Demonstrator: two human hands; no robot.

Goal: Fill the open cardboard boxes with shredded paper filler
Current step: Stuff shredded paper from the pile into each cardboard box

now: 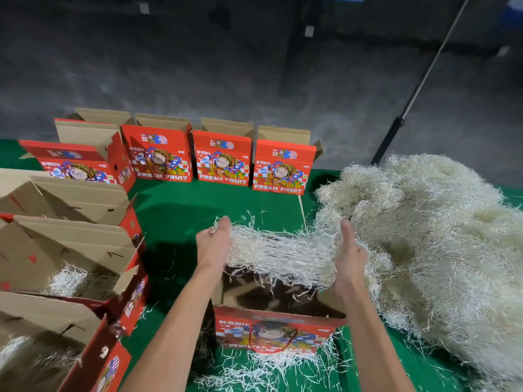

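Your left hand point(214, 244) and right hand point(348, 257) are up over the open box point(273, 323), a wad of shredded paper point(283, 257) stretched between them! Fingers on both hands look straight and together, palms facing in, pressing the wad from either side; the fingertips themselves are buried in strands, so how they curl I cannot tell. Strands dangle below your fingers into the box's dark interior. Just beyond your right fingers, the big filler pile point(430, 222) sprawls over the green bench point(181, 205). Past your fingertips, a row of red boxes point(223, 159) stands upright. Beyond your left fingers, a partly filled box point(70, 267) sits open.
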